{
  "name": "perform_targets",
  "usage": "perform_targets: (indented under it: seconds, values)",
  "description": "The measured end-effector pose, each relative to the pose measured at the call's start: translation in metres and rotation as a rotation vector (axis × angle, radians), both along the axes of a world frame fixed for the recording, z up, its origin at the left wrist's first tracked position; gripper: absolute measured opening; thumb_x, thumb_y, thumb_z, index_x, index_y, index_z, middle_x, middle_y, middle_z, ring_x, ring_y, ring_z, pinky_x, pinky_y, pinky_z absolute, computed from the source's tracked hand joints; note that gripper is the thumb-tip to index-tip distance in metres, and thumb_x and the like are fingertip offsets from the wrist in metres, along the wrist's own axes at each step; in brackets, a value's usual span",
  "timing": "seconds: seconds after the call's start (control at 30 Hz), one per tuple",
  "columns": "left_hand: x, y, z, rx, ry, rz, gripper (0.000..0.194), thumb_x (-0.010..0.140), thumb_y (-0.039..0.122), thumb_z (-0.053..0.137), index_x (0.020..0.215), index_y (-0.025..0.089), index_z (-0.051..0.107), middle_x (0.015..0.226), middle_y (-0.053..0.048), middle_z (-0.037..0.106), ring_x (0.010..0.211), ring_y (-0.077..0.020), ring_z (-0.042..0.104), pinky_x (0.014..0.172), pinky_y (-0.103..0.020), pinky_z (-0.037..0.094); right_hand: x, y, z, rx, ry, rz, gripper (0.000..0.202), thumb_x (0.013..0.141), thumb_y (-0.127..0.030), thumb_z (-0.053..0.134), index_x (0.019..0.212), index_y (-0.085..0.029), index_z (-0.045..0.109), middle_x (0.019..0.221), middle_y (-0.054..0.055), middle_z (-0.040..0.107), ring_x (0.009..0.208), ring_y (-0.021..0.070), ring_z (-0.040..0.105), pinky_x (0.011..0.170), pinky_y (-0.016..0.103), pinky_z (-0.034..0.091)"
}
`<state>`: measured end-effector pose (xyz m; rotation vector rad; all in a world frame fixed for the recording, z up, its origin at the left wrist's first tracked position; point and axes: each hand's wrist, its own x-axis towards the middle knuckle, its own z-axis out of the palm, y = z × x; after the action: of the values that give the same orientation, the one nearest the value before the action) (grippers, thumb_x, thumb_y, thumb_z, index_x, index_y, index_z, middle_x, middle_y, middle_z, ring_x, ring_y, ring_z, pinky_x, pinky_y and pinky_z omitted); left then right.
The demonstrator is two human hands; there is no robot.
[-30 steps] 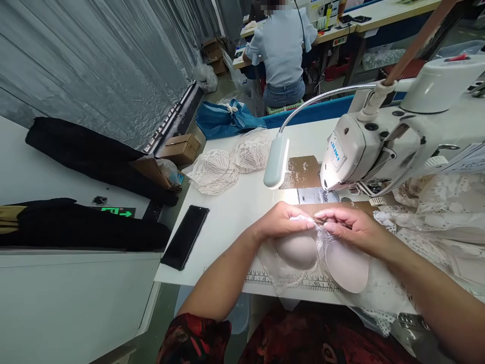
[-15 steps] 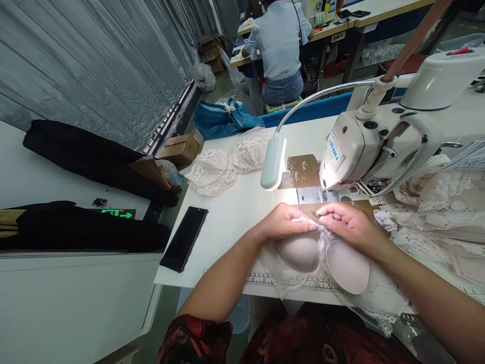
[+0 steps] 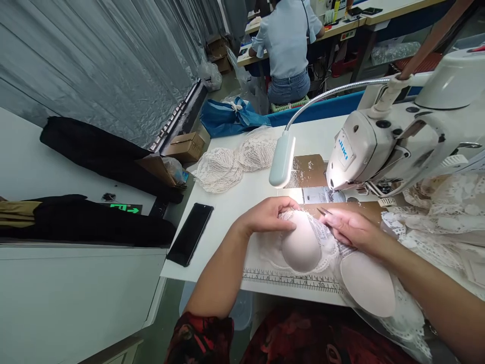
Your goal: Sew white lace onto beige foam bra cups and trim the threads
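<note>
A pale bra point(image 3: 302, 247) with padded cups and lace edging lies at the table's front edge. My left hand point(image 3: 267, 215) is closed on the upper left edge of its left cup, thumb over the fabric. In my right hand point(image 3: 350, 227) is a small pointed metal tool point(image 3: 322, 210); its tips point up and left, and the fingers hide the rest. That hand is beside the lace between the cups. The right cup point(image 3: 368, 283) slopes down over the front edge.
A sewing machine point(image 3: 352, 146) stands behind my right hand, with a lamp point(image 3: 282, 159) at its left. A phone point(image 3: 190, 234) and another lace bra point(image 3: 220, 169) lie leftward. Lace pieces point(image 3: 447, 222) are piled at right. A co-worker point(image 3: 288, 45) sits ahead.
My hands have moved apart. The bra has shifted, its left cup turned more upright and its right cup lower and further right. The metal tool stays in my right hand.
</note>
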<state>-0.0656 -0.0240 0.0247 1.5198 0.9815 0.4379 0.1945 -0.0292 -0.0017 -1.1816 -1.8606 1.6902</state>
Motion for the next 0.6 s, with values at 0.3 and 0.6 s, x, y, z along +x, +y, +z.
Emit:
perform_targets:
  seconds: [0.3,0.6]
  values:
    - [0.028,-0.01,-0.008,0.052,-0.04,0.104,0.03,0.076,0.033,0.074,0.099,0.016,0.065,0.092,-0.003,0.062,0.083,-0.0155,0.056,0.072,-0.024,0.043,-0.01,-0.01,0.003,0.196,0.02,-0.12,0.028,0.09,-0.048,0.057,0.085,-0.022,0.068,0.076,0.002,0.064,0.07,0.0173,0.055,0.062,0.031,0.044]
    - [0.037,-0.009,-0.006,-0.153,-0.089,0.098,0.026,0.076,0.036,0.075,0.086,0.013,0.071,0.073,-0.001,0.06,0.068,-0.012,0.052,0.061,-0.023,0.039,-0.01,-0.012,0.004,0.27,0.02,-0.261,0.025,0.088,-0.044,0.06,0.099,-0.024,0.069,0.098,0.006,0.072,0.091,0.023,0.065,0.082,0.035,0.051]
